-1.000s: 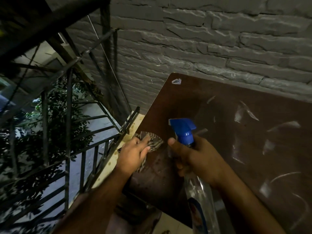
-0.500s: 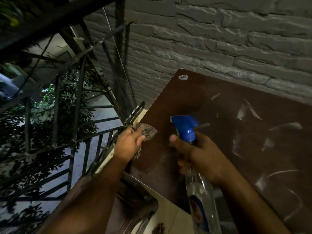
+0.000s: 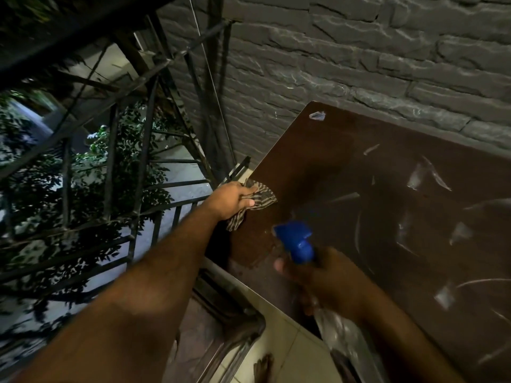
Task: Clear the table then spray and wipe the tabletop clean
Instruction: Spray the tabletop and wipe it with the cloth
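My left hand point(image 3: 231, 199) bunches the striped rag point(image 3: 260, 197), fingers and thumb curled round it, on the tabletop's point(image 3: 387, 217) 9 o'clock edge. My right hand point(image 3: 326, 280) wraps the spray bottle point(image 3: 297, 240) below its blue head, over the 7 o'clock corner. White smears from 12 to 4 o'clock. Railing point(image 3: 132, 167) at 9, stone wall point(image 3: 359, 51) at 12.

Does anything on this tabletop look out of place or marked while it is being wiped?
Yes. Pale streaks scatter across the brown tabletop, mostly right of the striped cloth, and a small whitish scrap sits near the far corner. Whether they are scratches or residue cannot be told.
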A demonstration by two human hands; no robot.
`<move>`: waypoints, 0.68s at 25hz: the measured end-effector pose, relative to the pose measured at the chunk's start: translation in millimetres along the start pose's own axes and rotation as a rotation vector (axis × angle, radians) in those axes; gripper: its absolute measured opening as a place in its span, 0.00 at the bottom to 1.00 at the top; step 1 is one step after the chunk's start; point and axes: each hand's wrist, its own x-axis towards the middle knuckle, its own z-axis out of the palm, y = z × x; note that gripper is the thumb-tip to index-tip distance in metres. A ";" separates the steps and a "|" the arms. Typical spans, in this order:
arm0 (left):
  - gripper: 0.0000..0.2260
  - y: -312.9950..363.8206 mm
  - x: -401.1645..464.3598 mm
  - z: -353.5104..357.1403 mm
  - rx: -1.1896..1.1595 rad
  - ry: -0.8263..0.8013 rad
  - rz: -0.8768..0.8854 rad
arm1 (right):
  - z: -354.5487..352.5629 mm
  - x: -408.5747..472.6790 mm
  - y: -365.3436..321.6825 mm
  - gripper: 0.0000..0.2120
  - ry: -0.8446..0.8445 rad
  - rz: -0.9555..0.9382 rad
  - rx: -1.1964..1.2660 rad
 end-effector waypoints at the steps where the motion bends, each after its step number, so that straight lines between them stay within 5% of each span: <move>1: 0.22 -0.5 4.1 -3.5 -0.019 -0.050 0.014 | 12.3 0.7 1.0 0.15 -0.062 0.018 -0.057; 5: 0.22 -15.3 15.0 -8.0 -0.131 -0.151 0.046 | 46.4 13.0 3.6 0.23 -0.063 -0.056 -0.163; 12: 0.21 -17.8 14.9 -0.8 -0.089 -0.110 0.074 | 16.7 16.6 5.7 0.10 -0.124 0.105 -0.229; 15: 0.21 1.4 -11.0 14.7 -0.013 0.087 0.037 | -0.2 18.4 10.1 0.13 -0.075 0.191 -0.219; 17: 0.19 20.0 -58.8 35.1 0.040 0.189 0.191 | -9.6 20.3 11.7 0.14 0.046 0.148 -0.162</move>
